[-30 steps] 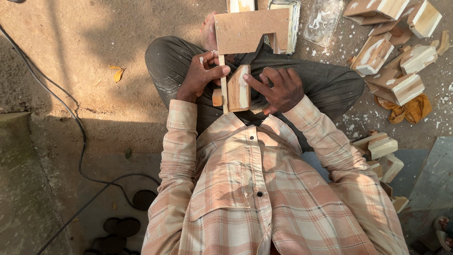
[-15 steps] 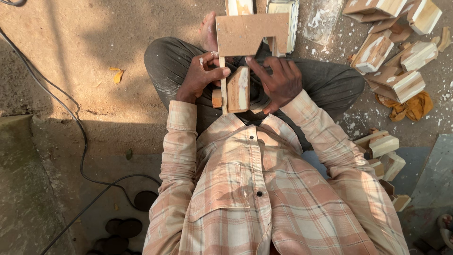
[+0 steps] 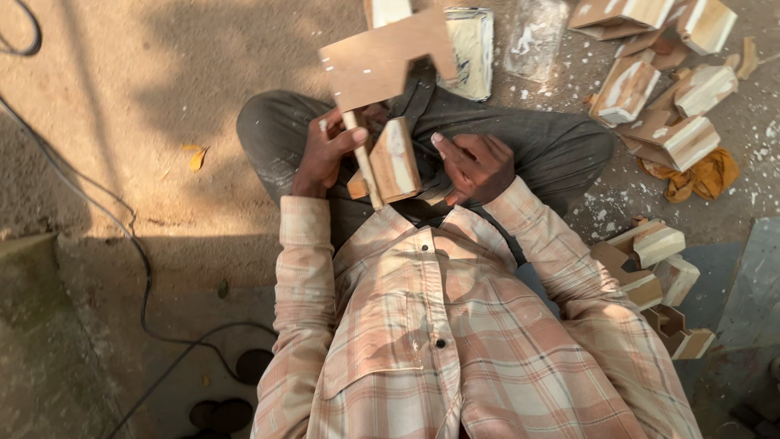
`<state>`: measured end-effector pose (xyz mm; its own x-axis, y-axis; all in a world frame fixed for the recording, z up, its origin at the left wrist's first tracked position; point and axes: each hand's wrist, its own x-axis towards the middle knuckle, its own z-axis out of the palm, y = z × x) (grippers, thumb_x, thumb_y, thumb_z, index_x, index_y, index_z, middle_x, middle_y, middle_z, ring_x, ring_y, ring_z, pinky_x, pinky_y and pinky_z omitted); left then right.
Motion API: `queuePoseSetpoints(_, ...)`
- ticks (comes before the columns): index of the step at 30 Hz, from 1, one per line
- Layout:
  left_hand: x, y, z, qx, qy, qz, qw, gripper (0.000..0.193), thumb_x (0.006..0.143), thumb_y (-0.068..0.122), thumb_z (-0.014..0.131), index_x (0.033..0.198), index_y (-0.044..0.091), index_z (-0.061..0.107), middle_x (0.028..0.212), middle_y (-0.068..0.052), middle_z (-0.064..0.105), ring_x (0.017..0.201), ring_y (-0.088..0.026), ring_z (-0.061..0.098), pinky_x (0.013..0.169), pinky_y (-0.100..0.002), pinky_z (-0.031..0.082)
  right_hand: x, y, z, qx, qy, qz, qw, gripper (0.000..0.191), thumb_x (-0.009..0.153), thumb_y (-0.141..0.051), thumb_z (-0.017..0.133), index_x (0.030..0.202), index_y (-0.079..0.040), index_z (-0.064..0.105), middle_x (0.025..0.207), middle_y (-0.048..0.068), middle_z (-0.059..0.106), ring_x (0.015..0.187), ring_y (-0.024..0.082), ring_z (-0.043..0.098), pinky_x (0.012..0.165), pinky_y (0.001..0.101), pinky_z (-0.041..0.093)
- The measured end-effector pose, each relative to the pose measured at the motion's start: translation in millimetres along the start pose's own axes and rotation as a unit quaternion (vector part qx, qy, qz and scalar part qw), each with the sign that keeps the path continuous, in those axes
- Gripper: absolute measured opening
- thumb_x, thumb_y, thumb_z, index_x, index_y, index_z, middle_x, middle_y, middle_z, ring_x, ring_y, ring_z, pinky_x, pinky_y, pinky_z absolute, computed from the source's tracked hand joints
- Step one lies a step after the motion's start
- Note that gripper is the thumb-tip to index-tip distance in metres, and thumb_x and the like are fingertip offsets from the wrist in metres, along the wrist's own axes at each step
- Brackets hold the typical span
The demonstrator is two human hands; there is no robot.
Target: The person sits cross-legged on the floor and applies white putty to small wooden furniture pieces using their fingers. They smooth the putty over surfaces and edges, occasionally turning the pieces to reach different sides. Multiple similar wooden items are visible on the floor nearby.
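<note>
Since half-second ago, right hand (image 3: 478, 167) drawn back from block (image 3: 396, 160), fingers now spread, holding nothing. Left hand (image 3: 325, 154) closed round thin edge of board (image 3: 382, 61), which has tilted; board stands up over lap, block against its lower part. Block's face pale-coated. Tin (image 3: 470, 50) sits beyond knees. Finished pieces (image 3: 666, 138) piled at person's right, more beside hip. Judged: this joint set but unfinished.

Wooden blocks (image 3: 668, 142) right of legs (image 3: 536, 146)
</note>
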<state>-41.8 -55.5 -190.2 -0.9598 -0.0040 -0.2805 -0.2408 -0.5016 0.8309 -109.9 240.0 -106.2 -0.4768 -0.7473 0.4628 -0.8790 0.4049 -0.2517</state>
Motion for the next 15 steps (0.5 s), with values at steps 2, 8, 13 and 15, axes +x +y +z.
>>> queuePoseSetpoints(2, -3, -5, -4, -0.06, 0.004, 0.004, 0.998, 0.057, 0.085, 0.03, 0.081, 0.125, -0.007, 0.065, 0.108, -0.01, 0.069, 0.101, -0.018, 0.066, 0.092, -0.035, 0.056, -13, 6, 6, 0.019, 0.036, 0.073, 0.997, 0.05, 0.092, 0.002, 0.076, 0.139, -0.01, 0.063, 0.099, 0.006, 0.061, 0.078, 0.02, 0.063, 0.069, 0.0348, 0.055)
queuePoseSetpoints(8, -1, -12, -18, -0.227, 0.02, -0.007, 0.974, 0.057, 0.09, 0.027, 0.071, 0.133, -0.008, 0.058, 0.12, -0.017, 0.068, 0.109, -0.026, 0.068, 0.097, -0.04, 0.059, -36, 78, 49, -0.018, 0.004, 0.282, 0.959, 0.051, 0.094, 0.001, 0.072, 0.143, -0.011, 0.065, 0.115, 0.011, 0.059, 0.104, 0.03, 0.061, 0.088, 0.0425, 0.052)
queuePoseSetpoints(13, -12, -12, -22, -0.244, 0.074, 0.0, 0.967, 0.062, 0.09, 0.028, 0.07, 0.136, -0.01, 0.055, 0.124, -0.021, 0.067, 0.111, -0.03, 0.069, 0.097, -0.042, 0.059, -32, 128, 97, -0.064, -0.087, 0.367, 0.924, 0.058, 0.089, 0.003, 0.065, 0.142, -0.02, 0.067, 0.14, 0.014, 0.048, 0.127, 0.035, 0.045, 0.1, 0.0505, 0.036)
queuePoseSetpoints(15, -12, -13, -24, -0.248, 0.068, 0.002, 0.966, 0.066, 0.089, 0.029, 0.07, 0.139, -0.009, 0.052, 0.127, -0.02, 0.066, 0.113, -0.029, 0.069, 0.099, -0.042, 0.059, -30, 138, 109, -0.077, -0.093, 0.368, 0.922, 0.06, 0.086, 0.004, 0.064, 0.14, -0.022, 0.068, 0.149, 0.014, 0.042, 0.134, 0.037, 0.038, 0.103, 0.0541, 0.03)
